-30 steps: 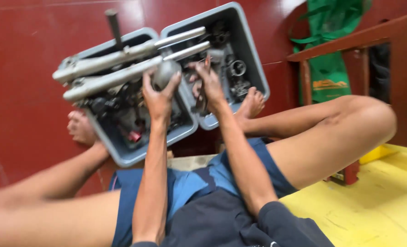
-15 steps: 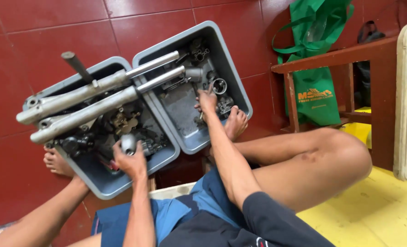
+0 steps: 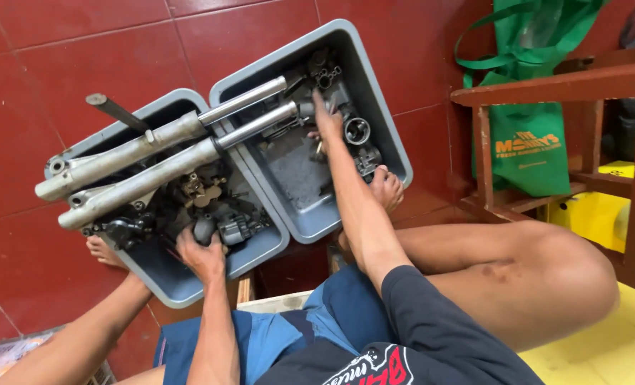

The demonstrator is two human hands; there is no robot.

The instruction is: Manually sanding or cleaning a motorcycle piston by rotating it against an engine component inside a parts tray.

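Below, on the red tiled floor (image 3: 61,43), two grey plastic bins (image 3: 374,93) are set side by side, with two silver fork tubes (image 3: 153,160) laid across both. The left hand (image 3: 202,255) is closed around a dark metal carburettor part (image 3: 205,229) in the left bin, among other greasy engine pieces. The right hand (image 3: 326,122) is reached into the right bin, fingers pressed down among small metal parts (image 3: 357,132); whether anything is pinched cannot be told. A green bag (image 3: 528,135) hangs behind a wooden frame (image 3: 546,89).
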